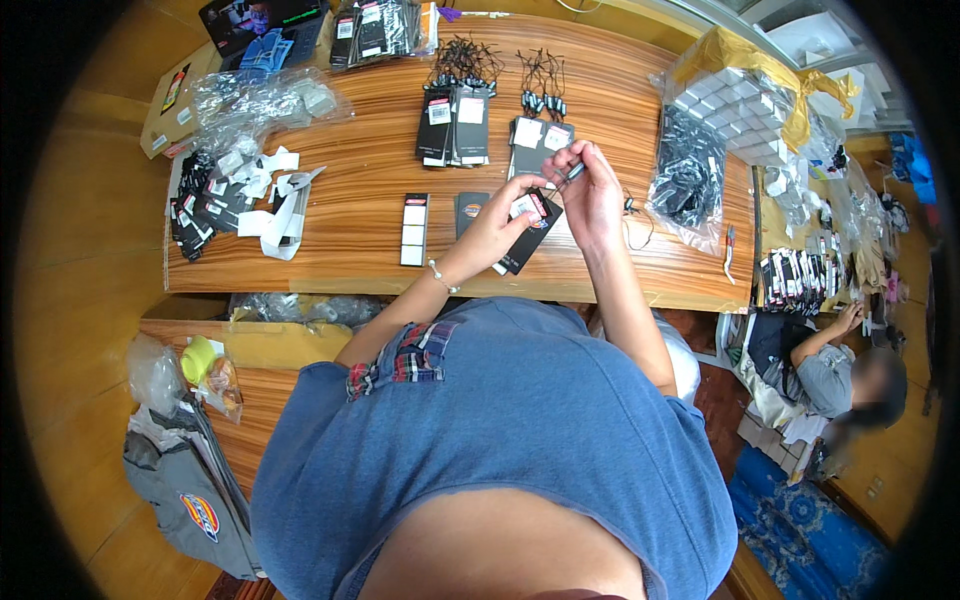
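Your left hand [488, 232] is gripping a black hang tag [535, 245] between thumb and fingers, center of frame. Your right hand [594, 200] is pinching a small dark string fastener [575, 172] just above the tag, fingertips closed. Label strip [414, 236] is lying left of your hands. Corded tag stacks [471, 125] are sitting upper center; a clear bag of black cords [688, 175] is lying upper right, a red-and-white hand tool [730, 255] below it.

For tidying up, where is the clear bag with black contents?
In the head view, the bag lies at right on the table, between the right hand and the white boxes.
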A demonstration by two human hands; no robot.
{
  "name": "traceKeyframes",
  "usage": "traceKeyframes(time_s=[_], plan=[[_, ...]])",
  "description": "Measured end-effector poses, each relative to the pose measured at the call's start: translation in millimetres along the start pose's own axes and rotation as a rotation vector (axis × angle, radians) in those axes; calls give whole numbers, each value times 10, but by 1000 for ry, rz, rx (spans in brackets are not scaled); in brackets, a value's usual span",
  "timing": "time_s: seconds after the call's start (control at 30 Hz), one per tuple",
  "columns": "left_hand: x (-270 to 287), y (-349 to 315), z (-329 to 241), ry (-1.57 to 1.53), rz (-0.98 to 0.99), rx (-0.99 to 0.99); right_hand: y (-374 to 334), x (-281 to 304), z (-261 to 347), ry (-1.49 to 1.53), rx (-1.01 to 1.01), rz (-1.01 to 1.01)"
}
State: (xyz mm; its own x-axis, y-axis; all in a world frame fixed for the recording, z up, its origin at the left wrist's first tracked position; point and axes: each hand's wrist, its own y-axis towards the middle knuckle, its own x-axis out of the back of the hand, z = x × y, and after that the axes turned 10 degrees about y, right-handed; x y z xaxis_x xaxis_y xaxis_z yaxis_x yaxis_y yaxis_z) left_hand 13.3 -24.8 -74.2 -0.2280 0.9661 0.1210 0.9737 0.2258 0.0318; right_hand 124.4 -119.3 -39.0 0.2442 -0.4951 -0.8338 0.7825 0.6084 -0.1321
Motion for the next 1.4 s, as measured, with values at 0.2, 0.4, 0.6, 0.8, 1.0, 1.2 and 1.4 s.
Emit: traceKeyframes(time_s=[0.2, 0.4, 0.6, 0.8, 1.0, 1.2, 1.4], plan=[[-140, 166, 135, -5, 155, 41, 335, 121, 362, 101, -36, 127], [-211, 459, 121, -280, 116, 82, 749, 127, 535, 112, -68, 123], [-241, 813, 259, -258, -8, 149, 1134, 188, 584, 69, -96, 133], [-219, 1274, 509, -71, -222, 155, 1572, 367, 534, -86, -70, 136], [-266, 1470, 851, 273, -335, 189, 1877, 525, 453, -176, -97, 122], [-307, 1516, 710, 611, -440, 103, 2161, 716, 427, -299, -227, 143], [-219, 1492, 650, 1053, -447, 2, 2487, 794, 303, -619, -318, 106]])
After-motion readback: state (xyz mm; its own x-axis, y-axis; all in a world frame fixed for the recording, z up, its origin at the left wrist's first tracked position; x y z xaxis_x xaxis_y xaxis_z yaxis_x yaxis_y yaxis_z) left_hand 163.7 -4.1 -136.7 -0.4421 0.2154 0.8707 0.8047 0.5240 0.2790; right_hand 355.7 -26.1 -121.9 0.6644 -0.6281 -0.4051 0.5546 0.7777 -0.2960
